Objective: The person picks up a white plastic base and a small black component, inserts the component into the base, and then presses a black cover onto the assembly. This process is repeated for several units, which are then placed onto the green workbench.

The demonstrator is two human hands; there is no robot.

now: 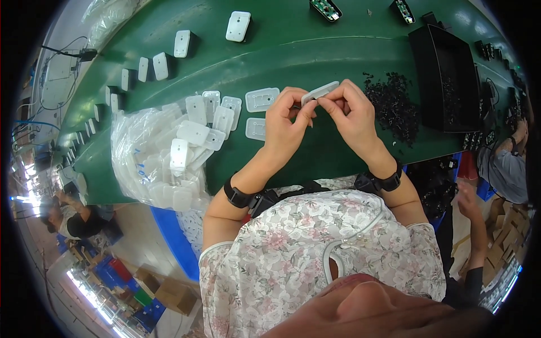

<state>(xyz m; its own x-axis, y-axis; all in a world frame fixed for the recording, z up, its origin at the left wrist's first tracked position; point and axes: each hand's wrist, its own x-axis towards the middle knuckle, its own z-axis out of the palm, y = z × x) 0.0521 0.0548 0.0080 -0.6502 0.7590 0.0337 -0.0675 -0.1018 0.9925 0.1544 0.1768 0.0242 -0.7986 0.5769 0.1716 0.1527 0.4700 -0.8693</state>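
Above the green table, both my hands hold one white plastic cover, tilted on its edge. My left hand pinches its left end between thumb and fingers. At its other end, my right hand grips with fingers behind and thumb in front. Whether a small part is also between my fingertips I cannot make out. Two more white covers, an upper one and a lower one, lie beside my left hand. Right of my right hand is a pile of small black parts.
A clear plastic bag of white covers lies at the left. White-topped black housings stand in a curved row along the far side. A black bin stands right, near circuit boards in black shells. Other people work at both sides.
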